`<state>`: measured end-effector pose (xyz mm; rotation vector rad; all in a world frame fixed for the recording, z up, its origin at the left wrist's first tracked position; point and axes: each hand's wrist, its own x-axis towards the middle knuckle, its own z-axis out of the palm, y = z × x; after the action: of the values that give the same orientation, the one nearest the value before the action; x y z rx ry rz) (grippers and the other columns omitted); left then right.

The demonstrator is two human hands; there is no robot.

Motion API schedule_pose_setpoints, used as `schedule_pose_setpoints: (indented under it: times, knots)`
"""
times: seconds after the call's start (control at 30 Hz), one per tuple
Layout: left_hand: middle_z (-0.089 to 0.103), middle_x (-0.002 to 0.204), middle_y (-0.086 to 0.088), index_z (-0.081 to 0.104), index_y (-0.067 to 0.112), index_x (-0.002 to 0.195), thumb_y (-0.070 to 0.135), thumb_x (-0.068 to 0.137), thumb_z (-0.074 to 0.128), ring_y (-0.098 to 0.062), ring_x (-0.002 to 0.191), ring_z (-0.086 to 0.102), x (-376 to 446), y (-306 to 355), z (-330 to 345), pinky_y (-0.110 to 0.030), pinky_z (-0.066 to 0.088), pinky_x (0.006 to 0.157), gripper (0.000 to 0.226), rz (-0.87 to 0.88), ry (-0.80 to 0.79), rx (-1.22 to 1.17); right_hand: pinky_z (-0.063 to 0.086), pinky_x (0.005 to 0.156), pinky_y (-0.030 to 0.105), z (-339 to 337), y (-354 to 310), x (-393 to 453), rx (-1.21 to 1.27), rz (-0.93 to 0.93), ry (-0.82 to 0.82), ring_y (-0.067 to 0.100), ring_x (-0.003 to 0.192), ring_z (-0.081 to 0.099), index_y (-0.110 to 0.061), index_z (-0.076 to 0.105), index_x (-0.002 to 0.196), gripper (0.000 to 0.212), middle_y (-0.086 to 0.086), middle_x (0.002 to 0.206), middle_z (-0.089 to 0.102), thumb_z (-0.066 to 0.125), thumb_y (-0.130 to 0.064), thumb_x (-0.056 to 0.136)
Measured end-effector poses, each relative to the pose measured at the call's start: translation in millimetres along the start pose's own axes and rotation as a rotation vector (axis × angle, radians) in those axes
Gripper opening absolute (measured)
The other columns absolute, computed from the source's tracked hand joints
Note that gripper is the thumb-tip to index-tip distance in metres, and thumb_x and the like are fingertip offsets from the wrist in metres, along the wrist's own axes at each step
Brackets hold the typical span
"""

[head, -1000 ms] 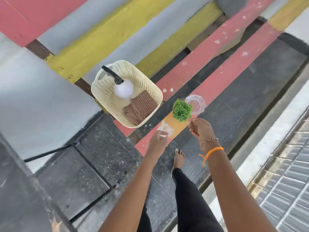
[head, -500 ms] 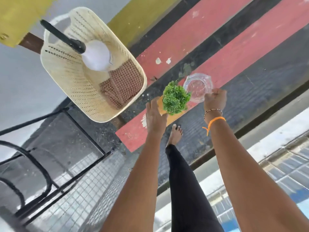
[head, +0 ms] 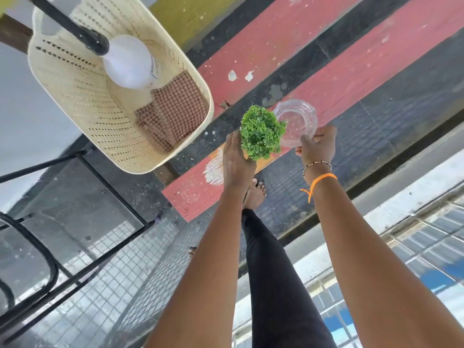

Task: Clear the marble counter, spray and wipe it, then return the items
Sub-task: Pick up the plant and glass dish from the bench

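My left hand (head: 236,159) wraps around the base of a small green plant (head: 261,131), whose pot is hidden under the leaves. My right hand (head: 317,144) grips the near rim of a clear glass dish (head: 297,119) just right of the plant. Both are held over a red wooden plank (head: 351,79). To the left, a cream plastic basket (head: 82,114) holds a white spray bottle (head: 128,61) with a black nozzle and a folded brown checked cloth (head: 173,111).
More painted planks, red (head: 263,46) and yellow (head: 190,11), run diagonally above dark floor tiles. A black metal frame (head: 75,247) with wire mesh stands at lower left. My leg and bare foot (head: 254,194) are below the plank. A pale tiled ledge (head: 414,247) runs at the right.
The view has moved in closer to the plank and basket. My left hand has come onto the plant's base and my right hand has closed on the glass dish's rim.
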<state>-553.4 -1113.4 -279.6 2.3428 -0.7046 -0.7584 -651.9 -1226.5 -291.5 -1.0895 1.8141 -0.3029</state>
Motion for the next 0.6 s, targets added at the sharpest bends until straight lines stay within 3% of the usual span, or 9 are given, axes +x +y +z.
schedule_pose_setpoints:
  times: [0.07, 0.13, 0.2, 0.27, 0.4, 0.5, 0.6]
  knots:
    - [0.053, 0.126, -0.023, 0.047, -0.002, 0.128, 0.003, 0.083, 0.063, -0.018, 0.118, 0.036, -8.9, -3.1, -10.4, -0.010, 0.021, 0.099, 0.048, -0.007, 0.005, -0.045, 0.050, 0.042, 0.019, -0.5, -1.4, -14.6, 0.026, -0.023, -0.014, 0.010, 0.043, 0.055, -0.011, 0.036, 0.090, 0.020, 0.005, 0.077, 0.051, 0.053, -0.002, 0.084]
    - [0.051, 0.130, -0.020, 0.045, 0.001, 0.130, 0.015, 0.086, 0.063, -0.028, 0.126, 0.039, -22.6, -9.0, -26.5, -0.028, 0.024, 0.109, 0.049, -0.089, -0.037, -0.096, 0.047, 0.039, 0.020, 0.3, -1.9, -34.9, 0.027, -0.047, -0.029, 0.001, 0.030, 0.048, -0.010, 0.035, 0.088, 0.020, 0.000, 0.070, 0.046, 0.053, -0.003, 0.085]
    - [0.053, 0.116, -0.008, 0.043, 0.001, 0.128, 0.022, 0.086, 0.062, -0.030, 0.118, 0.044, -42.9, -15.9, -50.6, -0.039, 0.036, 0.102, 0.050, -0.229, -0.064, -0.146, 0.046, 0.039, 0.021, 2.6, -1.8, -63.3, 0.033, -0.062, -0.070, 0.000, 0.027, 0.045, -0.010, 0.033, 0.087, 0.021, -0.001, 0.068, 0.044, 0.053, -0.004, 0.085]
    - [0.044, 0.096, 0.010, 0.039, 0.003, 0.130, 0.024, 0.085, 0.062, -0.017, 0.102, 0.043, -64.6, -23.3, -77.0, -0.032, 0.036, 0.087, 0.055, -0.355, -0.036, -0.232, 0.045, 0.036, 0.019, 6.9, -1.9, -95.7, 0.058, -0.093, -0.128, 0.000, 0.028, 0.046, -0.012, 0.032, 0.084, 0.023, 0.001, 0.068, 0.043, 0.054, -0.003, 0.086]
    - [0.056, 0.098, -0.001, 0.051, 0.014, 0.113, 0.020, 0.082, 0.060, -0.016, 0.086, 0.051, -110.7, -44.2, -135.0, -0.030, 0.041, 0.073, 0.033, -0.402, 0.034, -0.267, 0.046, 0.037, 0.020, 15.0, -5.3, -166.9, 0.054, -0.150, -0.254, 0.002, 0.029, 0.047, -0.012, 0.032, 0.082, 0.023, 0.003, 0.067, 0.044, 0.053, -0.003, 0.086]
    - [0.059, 0.076, 0.001, 0.058, 0.020, 0.091, 0.017, 0.079, 0.061, -0.012, 0.061, 0.052, -155.0, -65.8, -189.4, -0.018, 0.041, 0.050, 0.013, -0.384, 0.138, -0.279, 0.045, 0.036, 0.020, 23.7, -6.6, -229.7, 0.015, -0.233, -0.348, 0.002, 0.030, 0.048, -0.018, 0.031, 0.075, 0.029, 0.004, 0.066, 0.045, 0.052, -0.003, 0.086]
    - [0.056, 0.069, 0.013, 0.057, 0.035, 0.077, 0.013, 0.077, 0.064, 0.003, 0.056, 0.053, -199.2, -81.9, -241.5, -0.008, 0.038, 0.045, 0.023, -0.347, 0.267, -0.321, 0.043, 0.034, 0.018, 31.7, -5.3, -290.8, 0.023, -0.316, -0.416, 0.002, 0.029, 0.048, -0.021, 0.030, 0.072, 0.032, 0.002, 0.063, 0.045, 0.052, -0.003, 0.086]
